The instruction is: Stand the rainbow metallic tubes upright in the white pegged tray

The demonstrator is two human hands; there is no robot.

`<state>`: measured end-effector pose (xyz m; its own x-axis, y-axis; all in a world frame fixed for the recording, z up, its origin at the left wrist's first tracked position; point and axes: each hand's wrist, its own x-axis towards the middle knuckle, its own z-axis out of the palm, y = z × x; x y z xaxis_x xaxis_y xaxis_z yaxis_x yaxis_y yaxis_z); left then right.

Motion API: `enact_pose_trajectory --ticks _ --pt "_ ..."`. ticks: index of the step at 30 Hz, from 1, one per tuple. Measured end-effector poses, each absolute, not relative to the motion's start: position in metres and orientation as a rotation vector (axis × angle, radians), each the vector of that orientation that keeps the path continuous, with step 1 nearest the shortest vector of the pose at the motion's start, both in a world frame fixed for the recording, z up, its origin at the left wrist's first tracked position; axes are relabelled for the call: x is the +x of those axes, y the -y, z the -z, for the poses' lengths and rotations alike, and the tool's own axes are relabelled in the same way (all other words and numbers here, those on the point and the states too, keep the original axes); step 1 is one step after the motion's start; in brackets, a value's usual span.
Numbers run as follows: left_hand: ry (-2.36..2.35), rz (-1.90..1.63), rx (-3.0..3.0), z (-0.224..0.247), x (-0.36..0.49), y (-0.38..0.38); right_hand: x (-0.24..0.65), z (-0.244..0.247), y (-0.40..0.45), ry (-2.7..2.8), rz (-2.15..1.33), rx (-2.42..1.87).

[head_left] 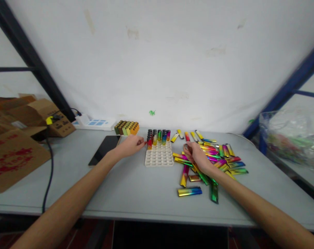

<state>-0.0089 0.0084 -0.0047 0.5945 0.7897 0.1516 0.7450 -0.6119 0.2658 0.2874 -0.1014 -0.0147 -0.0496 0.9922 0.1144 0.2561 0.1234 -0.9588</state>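
A white tray [159,159] with rows of slots sits mid-table. Several colourful lighters [155,137] stand upright in its back rows. At the tray's left edge is my left hand [131,145], fingers curled closed, the fingertips close beside a red lighter [149,143]; whether they touch it I cannot tell. My right hand [198,157] is over a loose pile of shiny lighters [225,162] right of the tray. Its fingers are closed round a lighter [186,147], whose metal top shows at the fingertips while the rest is hidden by the hand.
Behind my left hand stands a block of upright yellow and green lighters [126,127]. A dark tablet [104,150] lies to the left. Further left are a white power strip [102,124], a black cable [52,162] and cardboard boxes [18,155]. A clear plastic bag [292,138] is at right.
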Motion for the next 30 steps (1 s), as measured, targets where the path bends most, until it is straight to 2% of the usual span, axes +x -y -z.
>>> enact_pose_trajectory --ticks 5,12,19,24,30 --pt "-1.279 -0.392 2.650 0.007 -0.011 -0.010 0.288 0.019 0.099 1.511 -0.991 -1.303" --pt "-1.289 -0.379 2.676 0.007 -0.011 -0.011 0.286 0.010 0.101 1.405 -1.162 -1.230" --pt "-1.257 -0.422 2.682 0.011 -0.011 -0.013 0.289 -0.011 0.100 1.742 -0.912 -1.129" --pt "-1.253 -0.451 2.679 0.014 -0.011 -0.013 0.274 -0.020 0.081 1.939 -0.509 -1.111" --pt "-1.282 -0.437 2.684 0.012 -0.010 -0.011 0.239 -0.032 0.057 2.189 -0.194 -1.234"
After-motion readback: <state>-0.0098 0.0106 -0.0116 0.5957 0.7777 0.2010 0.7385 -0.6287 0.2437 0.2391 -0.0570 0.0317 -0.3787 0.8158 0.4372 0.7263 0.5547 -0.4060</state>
